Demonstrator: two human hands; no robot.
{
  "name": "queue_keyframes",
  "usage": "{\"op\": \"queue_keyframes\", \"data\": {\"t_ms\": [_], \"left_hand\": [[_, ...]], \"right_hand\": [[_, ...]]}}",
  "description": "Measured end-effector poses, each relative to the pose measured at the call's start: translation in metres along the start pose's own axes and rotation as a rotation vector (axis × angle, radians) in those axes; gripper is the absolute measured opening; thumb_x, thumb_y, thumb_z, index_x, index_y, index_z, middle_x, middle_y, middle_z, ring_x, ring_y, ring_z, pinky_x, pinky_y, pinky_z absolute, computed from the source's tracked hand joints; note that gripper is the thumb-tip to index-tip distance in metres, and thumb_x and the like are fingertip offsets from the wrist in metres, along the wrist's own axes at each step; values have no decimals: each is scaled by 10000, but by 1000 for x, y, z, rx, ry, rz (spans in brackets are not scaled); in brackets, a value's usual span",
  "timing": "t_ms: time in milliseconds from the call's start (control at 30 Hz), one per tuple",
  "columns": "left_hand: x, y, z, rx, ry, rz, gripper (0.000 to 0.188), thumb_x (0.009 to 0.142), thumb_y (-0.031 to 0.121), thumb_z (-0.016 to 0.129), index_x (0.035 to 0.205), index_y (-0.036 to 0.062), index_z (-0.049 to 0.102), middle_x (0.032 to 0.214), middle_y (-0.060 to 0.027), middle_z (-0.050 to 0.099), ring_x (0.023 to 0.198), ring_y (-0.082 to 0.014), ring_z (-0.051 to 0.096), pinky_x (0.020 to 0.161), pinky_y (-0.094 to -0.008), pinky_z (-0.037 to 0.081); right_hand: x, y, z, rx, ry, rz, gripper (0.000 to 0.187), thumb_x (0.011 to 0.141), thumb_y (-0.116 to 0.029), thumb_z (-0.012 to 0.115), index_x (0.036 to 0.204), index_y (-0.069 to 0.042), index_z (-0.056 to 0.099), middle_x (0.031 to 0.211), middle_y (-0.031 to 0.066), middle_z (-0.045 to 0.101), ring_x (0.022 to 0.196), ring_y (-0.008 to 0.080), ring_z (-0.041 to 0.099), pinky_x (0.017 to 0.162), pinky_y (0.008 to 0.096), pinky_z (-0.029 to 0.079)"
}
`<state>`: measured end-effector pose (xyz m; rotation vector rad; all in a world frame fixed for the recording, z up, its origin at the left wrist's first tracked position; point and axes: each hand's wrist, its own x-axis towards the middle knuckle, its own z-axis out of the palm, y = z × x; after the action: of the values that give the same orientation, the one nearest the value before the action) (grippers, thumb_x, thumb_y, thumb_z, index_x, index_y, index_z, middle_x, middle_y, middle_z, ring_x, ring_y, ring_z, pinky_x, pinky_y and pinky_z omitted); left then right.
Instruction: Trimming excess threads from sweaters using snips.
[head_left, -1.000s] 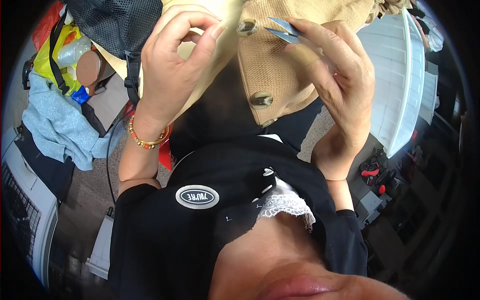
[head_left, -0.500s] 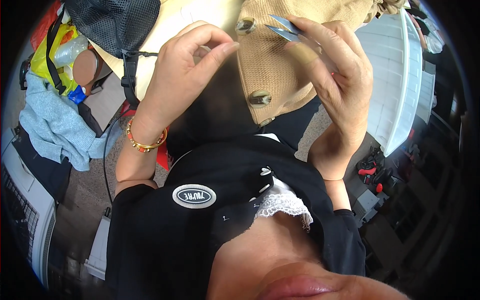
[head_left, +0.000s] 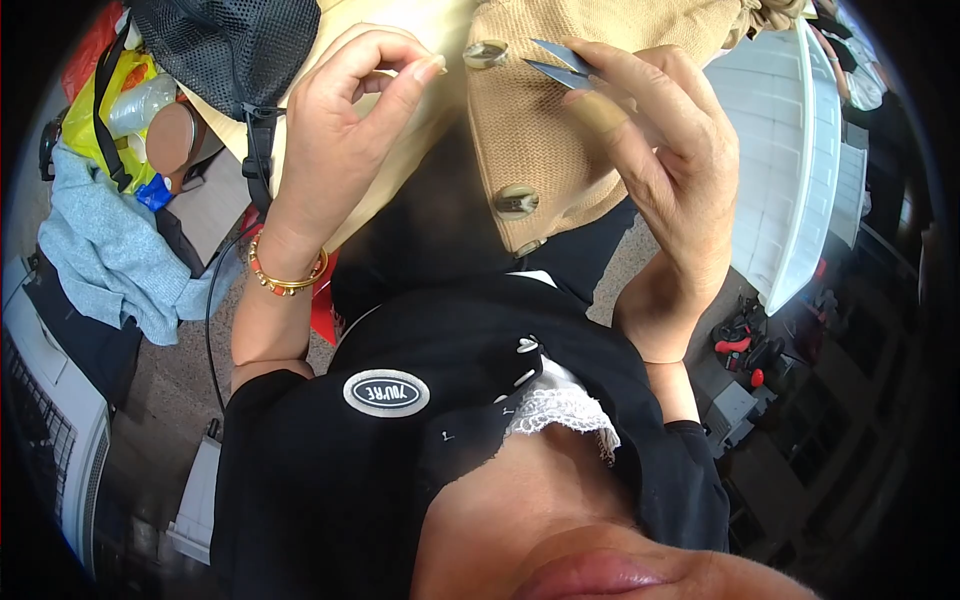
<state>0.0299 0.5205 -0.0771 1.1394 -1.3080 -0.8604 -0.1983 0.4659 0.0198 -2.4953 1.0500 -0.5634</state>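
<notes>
A tan knitted garment (head_left: 560, 135) lies over the table edge and my lap, with large brown-and-cream buttons along its edge. One button (head_left: 486, 54) is near the top and another button (head_left: 515, 201) lower down. My right hand (head_left: 680, 150), with a bandage on one finger, grips thread snips (head_left: 556, 76) whose two pointed blades stand apart above the knit, beside the upper button. Left of the garment, my left hand (head_left: 345, 130) is raised with thumb and forefinger pinched together. Whatever that pinch holds, if anything, is too small to make out.
A black mesh bag (head_left: 225, 45) with a strap lies on the pale tabletop (head_left: 350, 15). To the left are a light blue knit (head_left: 115, 240), a yellow bag (head_left: 95, 125) and a round brown lid (head_left: 173, 136). A white plastic bin (head_left: 785, 160) stands at the right.
My left hand has moved left, away from the garment's edge. The right hand with the snips has shifted slightly left, and the garment has shifted a little left too.
</notes>
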Motion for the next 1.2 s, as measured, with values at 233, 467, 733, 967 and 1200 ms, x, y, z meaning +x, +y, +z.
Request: {"op": "queue_keyframes", "data": {"t_ms": [233,467,733,967,1200], "left_hand": [[3,-1,2,-284,-28,24,91,956,21,566,992,-48,613,1122,-100,590,1015,-155,598,899,-271,495],[38,20,31,-573,196,-146,28,920,-68,577,925,-50,597,979,-90,581,847,-118,626,753,-241,526],[40,28,21,-360,106,-39,59,931,-98,520,958,-60,555,986,-76,563,865,-124,642,780,-231,523],[47,18,23,-197,70,26,35,924,-78,539,929,-51,560,962,-71,561,819,-115,630,770,-231,510],[43,38,12,172,131,161,38,870,-54,614,863,-37,580,862,-75,570,729,-112,544,657,-222,444]], "right_hand": [[2,-7,-4,12,-19,9,307,836,-74,691,1138,-23,695,886,84,601,780,173,604,672,264,461],[9,-21,-2,-80,-56,46,313,801,-42,703,1114,-40,707,852,76,586,746,185,593,667,272,463],[6,-24,-1,14,-66,28,317,793,-34,706,1110,-41,705,847,93,581,741,204,599,672,277,469],[7,-25,3,-41,-34,53,315,796,-19,694,1109,-51,706,839,84,577,720,203,593,663,274,467],[15,-37,5,-70,10,45,293,794,-46,718,1087,-60,711,820,84,566,676,207,577,623,281,458]]}}
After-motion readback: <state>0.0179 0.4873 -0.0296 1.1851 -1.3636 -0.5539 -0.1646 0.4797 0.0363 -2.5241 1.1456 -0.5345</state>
